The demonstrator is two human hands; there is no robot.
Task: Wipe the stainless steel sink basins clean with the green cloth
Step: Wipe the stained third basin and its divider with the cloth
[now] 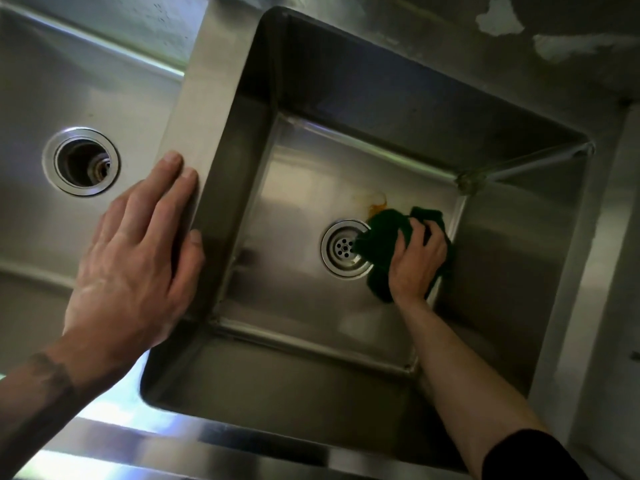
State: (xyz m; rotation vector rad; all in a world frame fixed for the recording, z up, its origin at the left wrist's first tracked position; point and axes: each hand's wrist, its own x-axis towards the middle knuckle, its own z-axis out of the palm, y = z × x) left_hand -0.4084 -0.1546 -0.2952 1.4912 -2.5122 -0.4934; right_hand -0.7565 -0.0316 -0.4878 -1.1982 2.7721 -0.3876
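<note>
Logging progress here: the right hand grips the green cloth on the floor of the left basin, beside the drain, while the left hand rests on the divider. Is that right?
Not quite: the head view shows the right hand gripping the green cloth on the floor of the right basin, not the left, beside the drain, while the left hand rests on the divider.

The one view comes from a head-worn camera, held over the right basin (349,81) and looking almost straight down into it at close range (wide-angle, so its walls splay outward). The left basin (41,84) runs off the left edge.
</note>
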